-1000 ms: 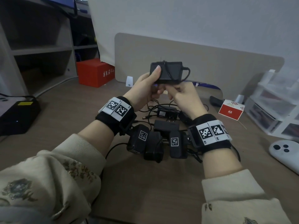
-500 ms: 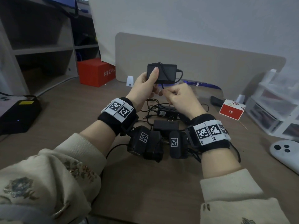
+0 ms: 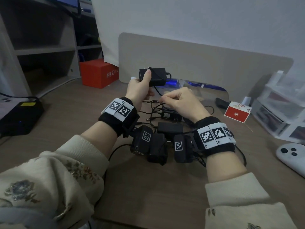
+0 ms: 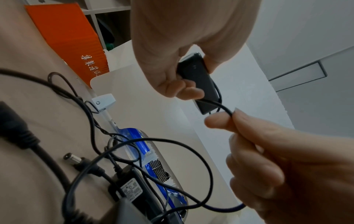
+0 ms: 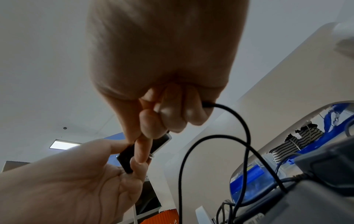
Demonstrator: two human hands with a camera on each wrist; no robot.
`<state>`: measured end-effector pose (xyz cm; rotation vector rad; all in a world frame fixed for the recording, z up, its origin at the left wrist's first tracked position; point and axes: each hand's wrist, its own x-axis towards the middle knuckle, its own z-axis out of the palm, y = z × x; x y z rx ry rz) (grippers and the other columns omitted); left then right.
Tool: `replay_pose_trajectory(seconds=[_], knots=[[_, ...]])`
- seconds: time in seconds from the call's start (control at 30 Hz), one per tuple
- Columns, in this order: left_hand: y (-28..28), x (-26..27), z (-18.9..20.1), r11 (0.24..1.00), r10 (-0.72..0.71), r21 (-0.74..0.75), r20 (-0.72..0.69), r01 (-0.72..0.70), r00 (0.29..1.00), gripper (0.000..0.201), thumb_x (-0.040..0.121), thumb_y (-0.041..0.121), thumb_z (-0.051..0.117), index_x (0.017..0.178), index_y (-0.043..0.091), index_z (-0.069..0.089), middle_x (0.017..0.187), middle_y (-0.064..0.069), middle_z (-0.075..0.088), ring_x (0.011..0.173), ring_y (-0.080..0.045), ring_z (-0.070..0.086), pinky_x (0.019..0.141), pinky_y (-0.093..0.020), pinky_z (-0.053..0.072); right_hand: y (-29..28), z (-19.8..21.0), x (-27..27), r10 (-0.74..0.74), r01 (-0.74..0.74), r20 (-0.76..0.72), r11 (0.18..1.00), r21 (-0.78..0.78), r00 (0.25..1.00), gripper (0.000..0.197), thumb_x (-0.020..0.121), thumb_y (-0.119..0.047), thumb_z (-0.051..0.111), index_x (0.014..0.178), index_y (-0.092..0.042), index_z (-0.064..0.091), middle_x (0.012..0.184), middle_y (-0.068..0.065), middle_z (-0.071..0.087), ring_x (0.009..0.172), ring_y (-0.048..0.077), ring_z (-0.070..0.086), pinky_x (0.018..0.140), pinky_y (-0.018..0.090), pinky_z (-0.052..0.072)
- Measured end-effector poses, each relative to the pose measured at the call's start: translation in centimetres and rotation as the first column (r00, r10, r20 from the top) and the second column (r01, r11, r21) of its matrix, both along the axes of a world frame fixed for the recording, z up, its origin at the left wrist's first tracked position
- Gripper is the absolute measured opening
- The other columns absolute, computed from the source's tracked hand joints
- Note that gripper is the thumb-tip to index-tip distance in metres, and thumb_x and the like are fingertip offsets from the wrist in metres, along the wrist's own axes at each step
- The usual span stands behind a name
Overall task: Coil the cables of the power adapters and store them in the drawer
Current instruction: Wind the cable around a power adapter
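A person's left hand (image 3: 140, 90) gripped a black power adapter (image 3: 154, 76) above the desk (image 3: 148, 187), thumb pressed across its near face and fingers curled behind it, with the prongs pointing up at its left end. A turn of thin black cable (image 3: 157, 91) crossed the adapter's face and dropped from its lower edge to the right hand (image 3: 179, 100), which pinched the cable between thumb and forefinger just below and to the right of the adapter, the other fingers curled in. The left wrist view showed that pinch closely, the cable (image 4: 216, 104) arcing from the adapter (image 4: 199, 84) into the fingers (image 4: 220, 122) and running on in a loose loop down toward the desk. Under the hands lay a tangle of other adapters (image 3: 170, 128) and leads, one with its barrel plug (image 3: 151, 119) lying free. At the far right stood a clear plastic drawer unit (image 3: 280, 109), well apart from the held adapter. A red box (image 3: 97, 74) sat at the back left, a small red and white carton (image 3: 237, 112) near the drawers, and a white controller (image 3: 292, 156) by the right edge.
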<state>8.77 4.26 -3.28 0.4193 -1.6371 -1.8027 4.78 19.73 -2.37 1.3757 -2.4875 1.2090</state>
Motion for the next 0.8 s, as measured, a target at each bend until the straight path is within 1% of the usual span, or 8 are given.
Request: replay_pose_trajectory(seconds=[0.07,0.17,0.3,0.4,0.47,0.63,0.73,0.8], knots=[[0.0,0.1,0.0,1.000,0.011,-0.022,0.024,-0.011,1.000,0.042,0.099,0.043,0.053,0.108,0.001,0.059,0.064,-0.002,0.054,0.044,-0.008,0.056,0.046,-0.022,0.038,0.0,-0.1,0.0,0.009,-0.009,0.002,1.000,0.001,1.000,0.018,0.094,-0.023,0.061,0.102,-0.016,0.076,0.106,-0.004,0.073,0.098,-0.001,0.059,0.086,0.016,0.045],[0.1,0.5,0.1,0.980,0.054,-0.195,0.074,-0.038,0.996,0.032,0.097,0.042,0.055,0.092,0.010,0.060,0.067,0.000,0.057,0.045,-0.006,0.058,0.046,-0.021,0.039,0.0,-0.2,-0.1,-0.011,0.010,-0.025,0.999,-0.042,1.000,0.018,0.094,-0.023,0.062,0.097,-0.014,0.077,0.098,-0.002,0.075,0.093,0.003,0.064,0.091,0.027,0.051],[-0.1,1.1,0.1,0.905,0.137,-0.419,0.118,-0.076,0.983,0.027,0.095,0.038,0.059,0.078,0.017,0.058,0.068,0.001,0.057,0.049,-0.010,0.052,0.038,-0.014,0.036,0.1,-0.2,-0.6,-0.123,0.098,-0.120,0.975,-0.197,0.985,0.018,0.091,-0.025,0.066,0.081,-0.016,0.078,0.075,0.001,0.073,0.076,0.014,0.065,0.080,0.035,0.054],[-0.5,1.4,0.5,0.918,0.100,-0.397,0.173,-0.024,0.980,0.024,0.092,0.035,0.063,0.089,0.011,0.065,0.075,-0.005,0.060,0.053,-0.012,0.047,0.043,-0.019,0.037,0.0,-0.4,-1.1,-0.190,0.140,-0.136,0.939,-0.313,0.972,0.020,0.088,-0.026,0.069,0.074,-0.014,0.076,0.068,-0.003,0.070,0.070,0.013,0.064,0.073,0.041,0.054],[-0.5,1.7,0.9,0.908,0.034,-0.411,0.268,0.082,0.963,0.025,0.092,0.034,0.063,0.096,0.010,0.066,0.075,-0.002,0.057,0.056,-0.012,0.045,0.048,-0.021,0.035,0.0,-0.4,-1.3,-0.226,0.168,-0.125,0.917,-0.361,0.966,0.021,0.086,-0.031,0.070,0.073,-0.016,0.075,0.066,-0.006,0.069,0.070,0.015,0.064,0.071,0.043,0.055],[-0.4,2.8,1.9,0.852,-0.218,-0.316,0.510,0.417,0.832,0.024,0.096,0.036,0.058,0.089,0.013,0.059,0.061,0.003,0.041,0.041,-0.005,0.028,0.036,-0.015,0.024,0.1,-0.5,-1.3,-0.247,0.196,-0.103,0.914,-0.355,0.964,0.026,0.082,-0.040,0.074,0.070,-0.016,0.071,0.060,-0.010,0.061,0.061,0.006,0.054,0.065,0.036,0.050],[-0.4,2.9,1.9,0.838,-0.393,-0.177,0.460,0.517,0.796,0.025,0.098,0.032,0.054,0.080,0.015,0.059,0.062,0.003,0.039,0.043,-0.004,0.023,0.037,-0.013,0.020,0.2,-0.5,-1.4,-0.260,0.216,-0.079,0.908,-0.359,0.962,0.035,0.082,-0.044,0.073,0.069,-0.012,0.068,0.057,-0.005,0.055,0.056,0.005,0.043,0.061,0.031,0.041],[-0.4,2.8,1.9,0.836,-0.463,-0.115,0.375,0.537,0.803,0.025,0.097,0.031,0.054,0.076,0.017,0.056,0.069,0.001,0.041,0.049,-0.005,0.023,0.042,-0.013,0.018,0.3,-0.4,-1.4,-0.214,0.185,-0.035,0.905,-0.384,0.976,0.043,0.085,-0.043,0.071,0.069,-0.003,0.065,0.057,0.007,0.051,0.055,0.007,0.039,0.059,0.028,0.036]])
